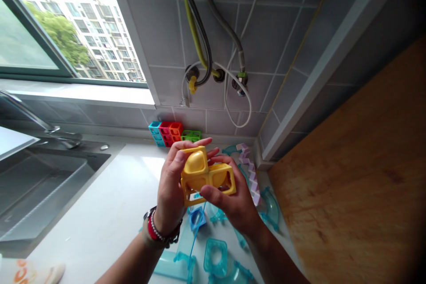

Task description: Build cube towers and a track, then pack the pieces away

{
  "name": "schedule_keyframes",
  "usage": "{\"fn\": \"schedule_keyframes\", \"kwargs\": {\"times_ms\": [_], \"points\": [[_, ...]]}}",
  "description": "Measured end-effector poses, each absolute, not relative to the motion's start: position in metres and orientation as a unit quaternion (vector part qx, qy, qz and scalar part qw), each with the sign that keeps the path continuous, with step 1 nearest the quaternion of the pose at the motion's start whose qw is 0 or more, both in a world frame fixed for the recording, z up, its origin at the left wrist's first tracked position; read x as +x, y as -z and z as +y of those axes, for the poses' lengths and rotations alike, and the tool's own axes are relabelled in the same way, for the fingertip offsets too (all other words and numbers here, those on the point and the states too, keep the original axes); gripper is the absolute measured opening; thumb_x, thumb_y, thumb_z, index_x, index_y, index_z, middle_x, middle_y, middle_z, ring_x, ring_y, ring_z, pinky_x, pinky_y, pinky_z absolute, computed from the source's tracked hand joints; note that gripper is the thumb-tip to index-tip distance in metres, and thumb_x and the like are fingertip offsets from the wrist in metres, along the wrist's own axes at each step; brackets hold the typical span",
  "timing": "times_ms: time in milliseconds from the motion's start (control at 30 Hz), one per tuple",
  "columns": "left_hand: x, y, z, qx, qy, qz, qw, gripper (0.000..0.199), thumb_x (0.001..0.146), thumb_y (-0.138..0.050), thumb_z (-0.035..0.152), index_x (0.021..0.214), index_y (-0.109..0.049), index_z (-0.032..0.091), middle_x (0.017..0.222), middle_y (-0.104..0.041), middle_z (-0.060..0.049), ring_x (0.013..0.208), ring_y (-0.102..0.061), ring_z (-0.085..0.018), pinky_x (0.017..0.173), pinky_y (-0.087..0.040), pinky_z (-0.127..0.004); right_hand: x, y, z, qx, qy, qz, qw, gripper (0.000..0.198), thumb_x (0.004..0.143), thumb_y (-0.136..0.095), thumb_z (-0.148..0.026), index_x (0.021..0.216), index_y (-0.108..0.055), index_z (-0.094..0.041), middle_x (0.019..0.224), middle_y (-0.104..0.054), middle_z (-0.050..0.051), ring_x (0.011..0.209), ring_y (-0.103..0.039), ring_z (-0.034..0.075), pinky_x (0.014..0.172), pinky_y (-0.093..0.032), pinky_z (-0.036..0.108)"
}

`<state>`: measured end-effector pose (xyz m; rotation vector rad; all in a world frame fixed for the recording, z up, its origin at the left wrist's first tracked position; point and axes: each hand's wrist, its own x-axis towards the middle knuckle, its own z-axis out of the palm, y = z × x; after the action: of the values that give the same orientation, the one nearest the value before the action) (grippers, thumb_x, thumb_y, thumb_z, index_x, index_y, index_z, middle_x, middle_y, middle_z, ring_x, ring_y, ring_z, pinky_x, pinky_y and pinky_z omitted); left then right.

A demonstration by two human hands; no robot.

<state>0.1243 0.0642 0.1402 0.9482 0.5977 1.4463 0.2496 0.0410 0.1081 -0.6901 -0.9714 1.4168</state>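
Both my hands hold a yellow plastic block piece (201,176) above the white counter. It is made of joined open-framed cubes with rounded insides. My left hand (169,182) wraps its left side, thumb on the upper cube. On its right, my right hand (234,202) grips with the thumb across the front and the fingers behind. Below the hands lies a small blue cube piece (197,218). Around it are translucent teal track pieces, among them a square one (215,257) and a curved tube (271,207). The hands partly hide these.
Against the tiled wall stand teal, red and orange blocks (166,134) and a green block (191,136). A lilac zigzag strip (251,175) lies to the right. The metal sink (96,164) is at left, a wooden panel (353,177) at right. Hoses and a white cable (250,111) hang above.
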Motion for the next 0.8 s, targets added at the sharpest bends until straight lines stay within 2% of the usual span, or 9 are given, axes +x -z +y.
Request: {"fn": "schedule_keyframes", "kwargs": {"times_ms": [100,267,533,667,800], "points": [[0.124,-0.1419,0.0632,0.407,-0.623,0.252,0.619,0.02,0.1,-0.057,0.042,0.107,-0.058,0.023,0.133,-0.071,-0.01,0.121,-0.071,-0.035,0.089,-0.065,-0.046,0.2475,-0.1086,0.0389,-0.28,-0.612,-0.417,0.611,0.052,0.078,-0.088,-0.029,0.119,-0.056,-0.028,0.107,-0.072,-0.001,0.092,-0.074,0.016,0.075,-0.061,0.022],[0.124,-0.1433,0.062,0.391,-0.626,0.246,0.628,0.014,0.101,-0.055,0.037,0.105,-0.057,0.024,0.134,-0.07,-0.009,0.122,-0.07,-0.036,0.09,-0.064,-0.047,0.2456,-0.1082,0.0363,-0.287,-0.607,-0.414,0.615,0.055,0.079,-0.088,-0.028,0.121,-0.054,-0.029,0.108,-0.072,-0.001,0.091,-0.074,0.017,0.075,-0.061,0.023],[0.1252,-0.1436,0.0592,0.393,-0.629,0.255,0.621,0.015,0.098,-0.056,0.04,0.103,-0.058,0.026,0.132,-0.07,-0.006,0.124,-0.069,-0.039,0.089,-0.064,-0.052,0.2441,-0.1102,0.0342,-0.291,-0.591,-0.426,0.62,0.052,0.08,-0.086,-0.031,0.121,-0.053,-0.029,0.107,-0.072,0.0,0.091,-0.074,0.019,0.076,-0.063,0.028],[0.1247,-0.1453,0.0584,0.422,-0.624,0.261,0.604,0.018,0.099,-0.055,0.043,0.105,-0.059,0.026,0.13,-0.072,-0.007,0.117,-0.072,-0.037,0.084,-0.065,-0.051,0.2428,-0.1098,0.0325,-0.312,-0.562,-0.451,0.619,0.055,0.08,-0.086,-0.036,0.122,-0.052,-0.03,0.109,-0.071,0.001,0.091,-0.074,0.021,0.075,-0.063,0.031],[0.1192,-0.1407,0.0646,0.46,-0.603,0.27,0.593,0.04,0.098,-0.054,0.061,0.119,-0.06,0.027,0.121,-0.075,-0.01,0.111,-0.074,-0.034,0.083,-0.066,-0.045,0.2456,-0.1044,0.0325,-0.348,-0.45,-0.517,0.64,0.058,0.081,-0.085,-0.041,0.128,-0.053,-0.03,0.128,-0.067,0.006,0.112,-0.07,0.027,0.092,-0.062,0.039]]}}
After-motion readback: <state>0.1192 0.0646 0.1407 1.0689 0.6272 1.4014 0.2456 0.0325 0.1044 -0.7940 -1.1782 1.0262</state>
